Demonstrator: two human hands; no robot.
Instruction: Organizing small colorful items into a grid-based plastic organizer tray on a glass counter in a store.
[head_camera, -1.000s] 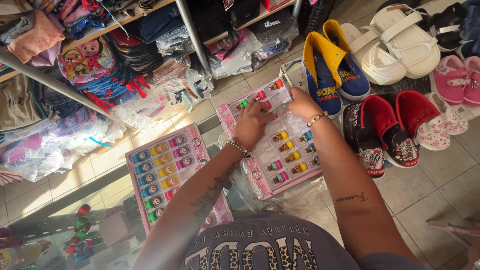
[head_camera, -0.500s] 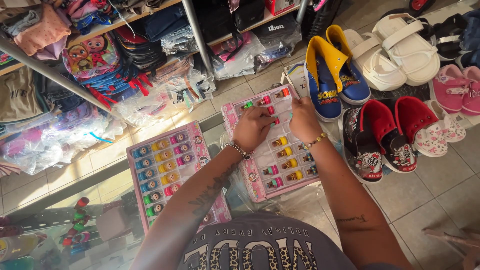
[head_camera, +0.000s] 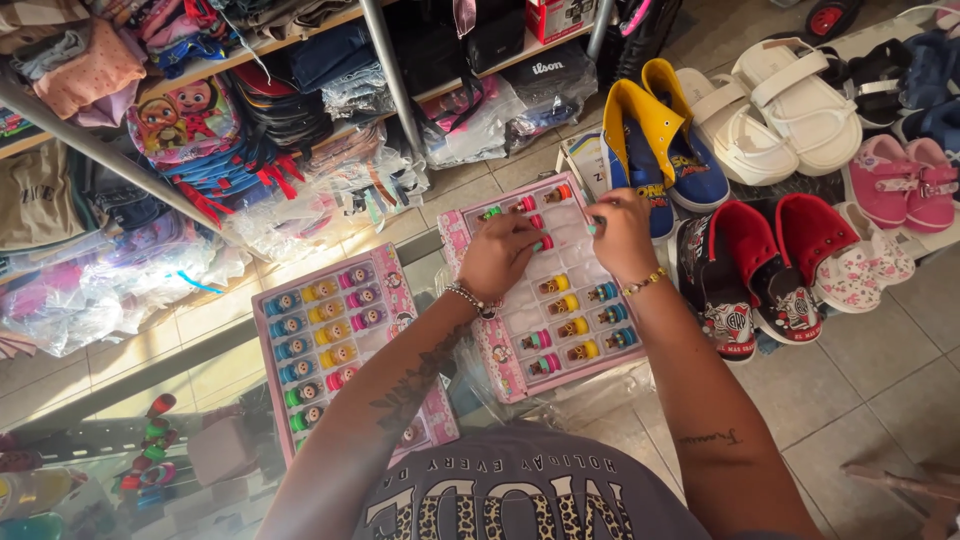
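Observation:
A pink blister tray (head_camera: 520, 375) of small coloured toy figures lies on a glass counter in front of me. My left hand (head_camera: 497, 258) rests on its far rows, fingers curled, with thumb and fingertip pinched on a small pink-red figure (head_camera: 545, 242). A green figure (head_camera: 490, 213) and a red one (head_camera: 527, 203) sit just past its fingers. My right hand (head_camera: 620, 232) curls over the tray's far right corner; what its fingertips hold is hidden. A second pink tray (head_camera: 330, 345), full of figures, lies to the left of my left forearm.
Past the counter on the tiled floor stand blue-yellow shoes (head_camera: 660, 140), white sandals (head_camera: 775, 115), red slippers (head_camera: 770, 255) and pink shoes (head_camera: 905, 180). Shelves with folded clothes, a cartoon backpack (head_camera: 185, 120) and bagged goods (head_camera: 110, 290) fill the left and back.
Both hands have crept toward the far end of the right tray, the left one closing on the figures there. The second tray has not moved.

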